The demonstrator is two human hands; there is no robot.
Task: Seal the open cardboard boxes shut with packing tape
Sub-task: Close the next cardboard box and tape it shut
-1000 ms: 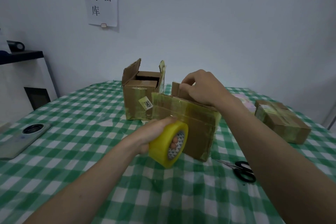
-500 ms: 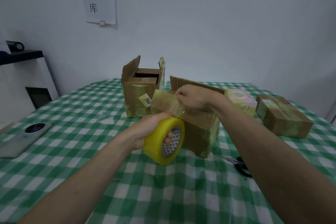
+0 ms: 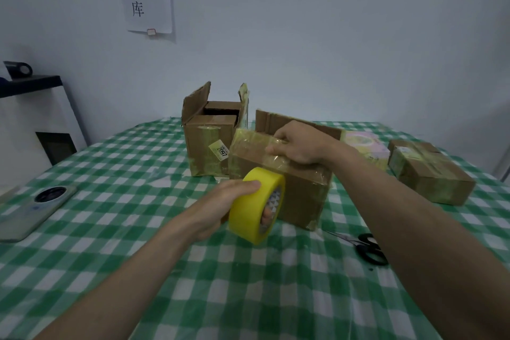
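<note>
A brown cardboard box (image 3: 300, 196) lies in the middle of the checked table, one back flap still standing up. My right hand (image 3: 299, 145) presses down on its front flap, fingers over a strip of clear tape. A yellow roll of packing tape (image 3: 255, 205) is held in my left hand (image 3: 226, 201), fingers through the core, right in front of the box's near face. Behind it to the left stands a taller cardboard box (image 3: 211, 141) with its top flaps open.
A taped-shut box (image 3: 430, 175) sits at the right, a pink and yellow packet (image 3: 364, 146) behind my right arm. Black-handled scissors (image 3: 368, 248) lie near my right forearm. A phone (image 3: 30, 211) rests at the table's left edge. A white cabinet (image 3: 33, 119) stands beyond.
My right hand has come down from the box's top edge onto the front flap and tape strip. The tape roll has shifted right and slightly up against the box's near face.
</note>
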